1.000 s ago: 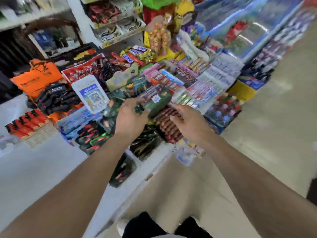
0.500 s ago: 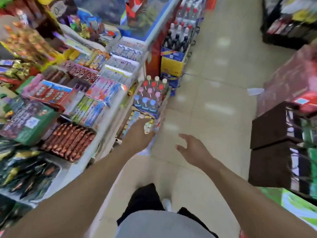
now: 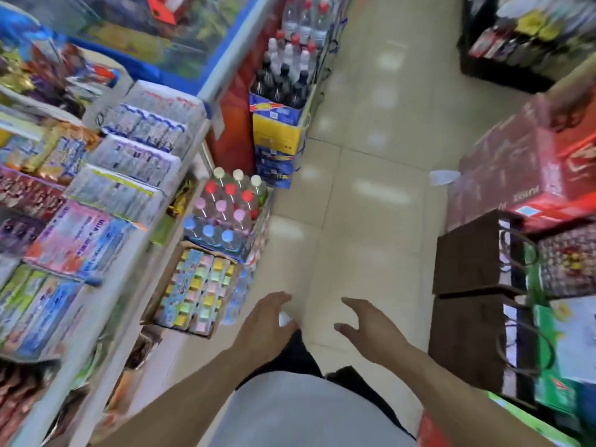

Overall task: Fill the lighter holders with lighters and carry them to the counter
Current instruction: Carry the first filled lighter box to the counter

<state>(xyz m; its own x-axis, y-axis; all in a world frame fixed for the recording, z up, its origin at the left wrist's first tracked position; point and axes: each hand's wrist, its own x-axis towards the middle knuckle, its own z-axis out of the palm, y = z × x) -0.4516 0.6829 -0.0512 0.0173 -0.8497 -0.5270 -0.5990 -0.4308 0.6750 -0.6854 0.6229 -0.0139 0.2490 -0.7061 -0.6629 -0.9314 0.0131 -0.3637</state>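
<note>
My left hand [image 3: 262, 327] hangs low in the middle of the head view with relaxed fingers and holds nothing. A little to its right, my right hand [image 3: 371, 330] is spread loosely, also with nothing in it. Both hover over the pale tiled aisle floor [image 3: 371, 195]. No lighter holder or lighter shows in this view. The counter [image 3: 106, 279] runs along the left, packed with boxed goods.
Bottle packs [image 3: 229, 214] and a carton of small coloured boxes [image 3: 196, 288] stand on the floor by the counter. Crates of dark bottles [image 3: 283, 91] sit further up. Brown gift bags [image 3: 477, 253] and red boxes [image 3: 522, 162] line the right. The aisle between them is open.
The view has swung right, from the counter top to the aisle. My left hand let go of the green box it held on the counter; both hands dropped lower, holding nothing.
</note>
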